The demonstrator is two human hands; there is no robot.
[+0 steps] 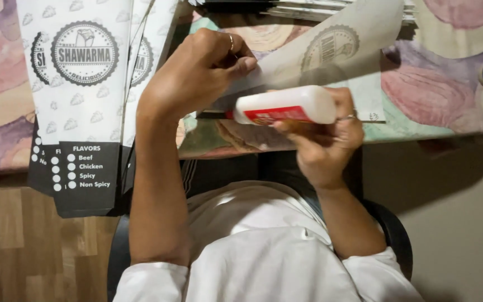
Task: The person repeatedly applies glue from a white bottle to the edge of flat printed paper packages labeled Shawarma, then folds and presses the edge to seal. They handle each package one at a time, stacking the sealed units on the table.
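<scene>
The right hand point(322, 140) is wrapping closed around a white glue bottle point(283, 105), light and smooth, best gripped round its middle. The left hand point(199, 70) is pinching the edge of a thin, floppy paper bag point(331, 42) lying on the table point(448, 89), just above the bottle's nozzle.

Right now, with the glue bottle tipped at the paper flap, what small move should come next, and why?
Probably draw the glue bottle along the paper sheet's edge: the right hand holds its nozzle there, and the left hand pinches the sheet.
</scene>
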